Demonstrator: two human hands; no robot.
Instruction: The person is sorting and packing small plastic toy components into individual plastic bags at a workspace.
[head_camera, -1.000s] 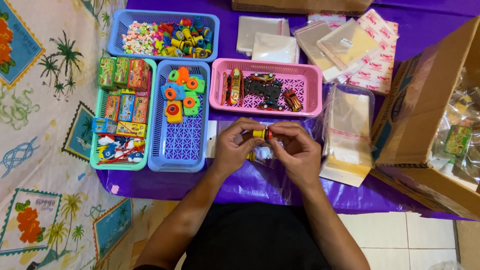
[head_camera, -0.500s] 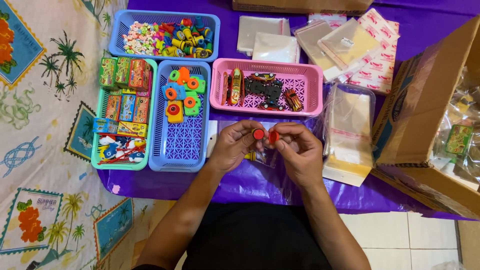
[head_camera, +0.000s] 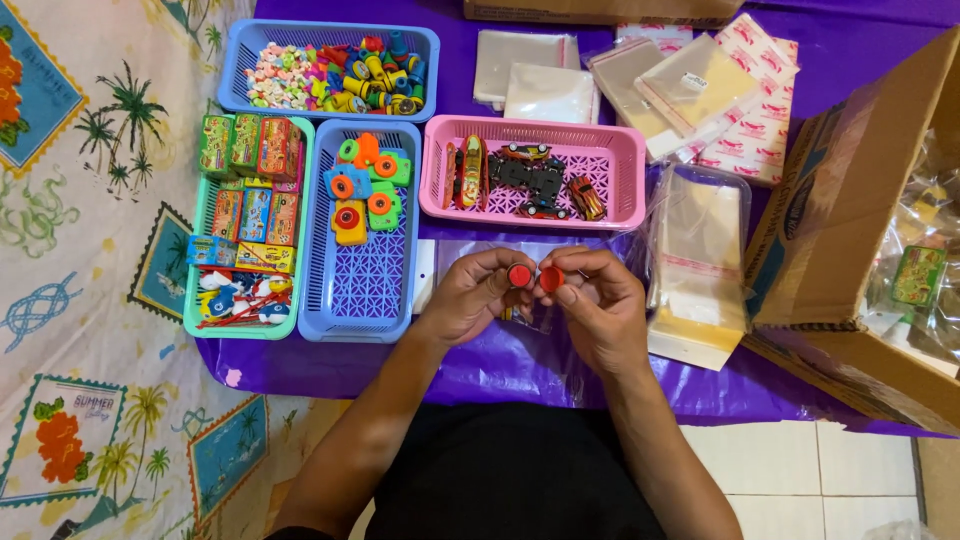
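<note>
the left hand (head_camera: 478, 297) pinches one small round red plastic cap (head_camera: 519, 275), the right hand (head_camera: 598, 305) pinches another red cap (head_camera: 551, 279), side by side. they're held above the glossy purple cloth (head_camera: 500, 365), just before the pink lattice basket (head_camera: 620, 185).

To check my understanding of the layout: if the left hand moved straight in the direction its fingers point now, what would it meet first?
Its fingers point toward the right hand, so the left hand would likely meet it first; their red round pieces almost touch already.
</note>
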